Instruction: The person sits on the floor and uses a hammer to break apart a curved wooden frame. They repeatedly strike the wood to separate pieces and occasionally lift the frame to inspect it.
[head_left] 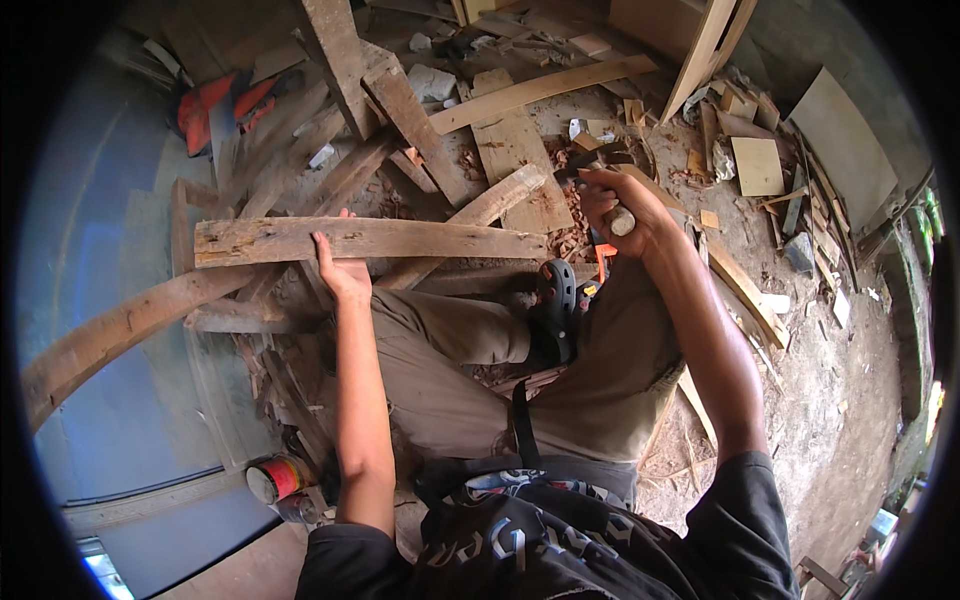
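A long, weathered wooden board [430, 240] lies crosswise in front of me, its left end rough and split. My left hand [346, 275] grips it from the near side, thumb on the face and fingertips showing past the far edge. My right hand [632, 208], off the board's right end, is closed around a tool with a round wooden handle [622, 220]. Its dark metal head [600, 158] shows only in part beyond the fist, so I cannot tell its exact kind. Under the board, a lighter timber [500, 198] crosses at a slant.
Reddish wood chips [568, 240] litter the floor by my shoe [556, 295]. A curved beam [130, 335] reaches out at left, near a red-labelled can [278, 479]. Upright planks [345, 70] lean ahead. Scrap boards [758, 166] and offcuts are scattered at right.
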